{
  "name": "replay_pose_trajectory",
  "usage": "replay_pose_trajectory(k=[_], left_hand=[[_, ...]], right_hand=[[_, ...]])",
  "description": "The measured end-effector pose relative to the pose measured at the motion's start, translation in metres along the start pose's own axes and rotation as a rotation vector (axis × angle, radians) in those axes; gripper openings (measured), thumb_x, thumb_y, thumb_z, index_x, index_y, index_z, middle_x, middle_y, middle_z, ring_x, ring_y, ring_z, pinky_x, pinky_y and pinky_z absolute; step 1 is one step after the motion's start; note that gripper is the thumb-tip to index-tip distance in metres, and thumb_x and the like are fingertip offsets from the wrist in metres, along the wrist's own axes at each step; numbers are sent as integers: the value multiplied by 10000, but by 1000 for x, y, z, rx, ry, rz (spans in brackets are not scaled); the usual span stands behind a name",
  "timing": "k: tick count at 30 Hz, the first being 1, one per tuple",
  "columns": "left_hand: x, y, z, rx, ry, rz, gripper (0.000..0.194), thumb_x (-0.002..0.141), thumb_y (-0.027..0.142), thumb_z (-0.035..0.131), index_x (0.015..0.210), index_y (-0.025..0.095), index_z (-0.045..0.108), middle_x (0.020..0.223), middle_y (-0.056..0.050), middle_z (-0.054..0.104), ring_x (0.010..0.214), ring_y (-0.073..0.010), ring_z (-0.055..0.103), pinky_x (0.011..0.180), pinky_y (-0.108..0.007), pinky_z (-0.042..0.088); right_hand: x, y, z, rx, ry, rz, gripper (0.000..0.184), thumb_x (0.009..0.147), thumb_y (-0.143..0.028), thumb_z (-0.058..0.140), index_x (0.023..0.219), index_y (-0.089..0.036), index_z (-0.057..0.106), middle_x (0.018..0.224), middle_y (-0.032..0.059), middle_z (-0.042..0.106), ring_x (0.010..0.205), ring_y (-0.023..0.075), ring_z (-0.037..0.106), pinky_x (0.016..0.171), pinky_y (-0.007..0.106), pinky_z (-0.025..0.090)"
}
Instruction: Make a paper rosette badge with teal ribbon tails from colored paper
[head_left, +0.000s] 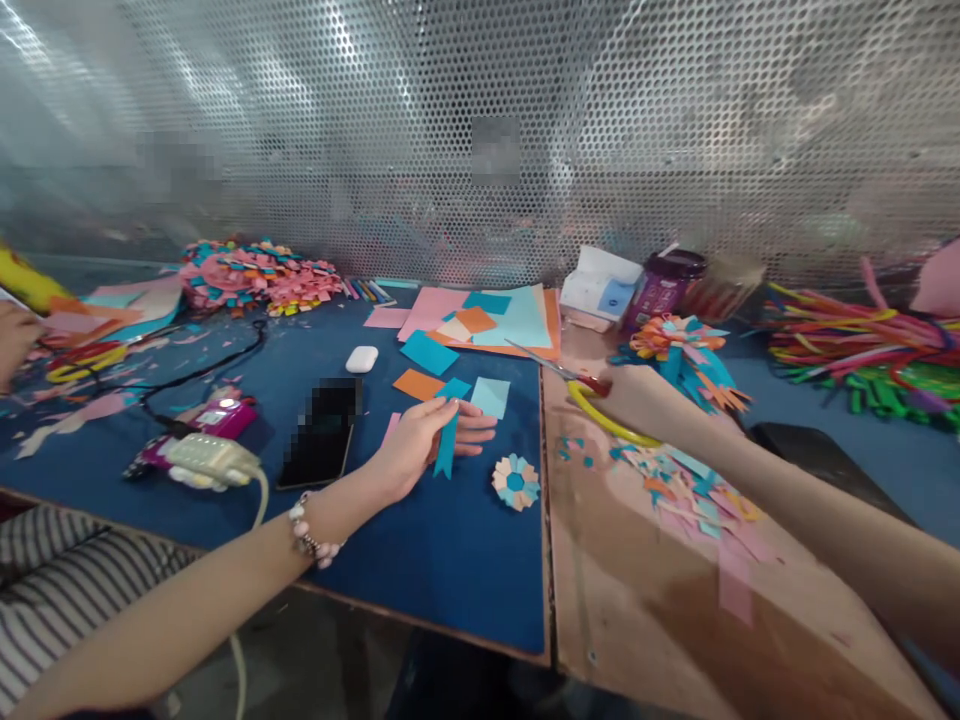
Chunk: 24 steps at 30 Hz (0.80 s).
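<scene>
Between the thumb and fingers of my left hand (420, 440) is a blue paper strip (445, 448) with a notched lower end. My right hand (637, 395), apart from it on the right, grips a pair of scissors (600, 405) with yellow and red handles, the blades pointing left and away from me. A paper flower (516, 483) in blue and cream lies right of my left hand. Beyond that hand are a blue paper piece (429, 353), an orange piece (418, 385) and a pale blue piece (491, 397).
Coloured sheets (517, 310) lie near the perforated metal wall (420, 130). A phone (321, 435), white earbud case (361, 359) and power strip (214, 458) are on the left. Paper scraps (701, 495) lie below my right hand; pipe cleaners (862, 345) stretch beyond. Another person's hand (16, 340) shows far left.
</scene>
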<state>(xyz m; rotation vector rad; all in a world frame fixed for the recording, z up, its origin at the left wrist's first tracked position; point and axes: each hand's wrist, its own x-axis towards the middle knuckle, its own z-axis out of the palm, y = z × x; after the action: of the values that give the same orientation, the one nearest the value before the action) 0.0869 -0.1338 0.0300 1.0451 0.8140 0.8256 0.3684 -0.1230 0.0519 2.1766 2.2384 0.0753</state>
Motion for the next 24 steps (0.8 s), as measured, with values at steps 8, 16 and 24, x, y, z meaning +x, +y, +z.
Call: replay_pose_trajectory(k=[8,16,24], left_hand=[[-28,-1,-21,-96,26,-72,248,897,342,504,916,112,595,1141,-186,645,1051,-293,622,832,-387,533],[-43,-11,-9,-72,-29,-161,258,900,359,493,920,115,575,1115,-186,654,1012,-273,642,779,-364,547],[-52,-20,14,-37,-62,-233,294,885,391,502,901,105,570,977,-175,692,880,-257,683,695,-360,562]], right_hand=[[59,-17,29,-33,-7,21,567,812,-546,384,720,-81,694,698,183,687,616,247,634,473,278,304],[36,-33,6,-64,40,-43,490,845,-500,435,769,-90,693,826,206,683,837,315,619,642,341,400],[-42,-112,-17,895,-108,-390,284,831,-459,547,875,-215,687,905,27,672,842,158,607,750,273,459]])
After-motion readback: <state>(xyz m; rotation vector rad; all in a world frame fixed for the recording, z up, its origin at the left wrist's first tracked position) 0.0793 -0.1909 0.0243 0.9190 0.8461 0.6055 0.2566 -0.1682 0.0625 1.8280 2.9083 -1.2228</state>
